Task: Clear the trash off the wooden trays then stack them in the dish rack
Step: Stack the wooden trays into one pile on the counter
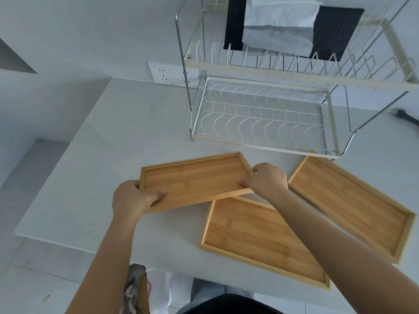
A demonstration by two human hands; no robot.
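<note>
Holding one of three trays (195, 180): left hand (131, 198), right hand (267, 180).

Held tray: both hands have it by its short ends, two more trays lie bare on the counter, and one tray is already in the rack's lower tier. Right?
Not quite: the head view shows the dish rack's lower tier holding no tray. The rest stands: the left hand and right hand grip the held tray by its short ends, and two bare trays lie on the counter.
</note>
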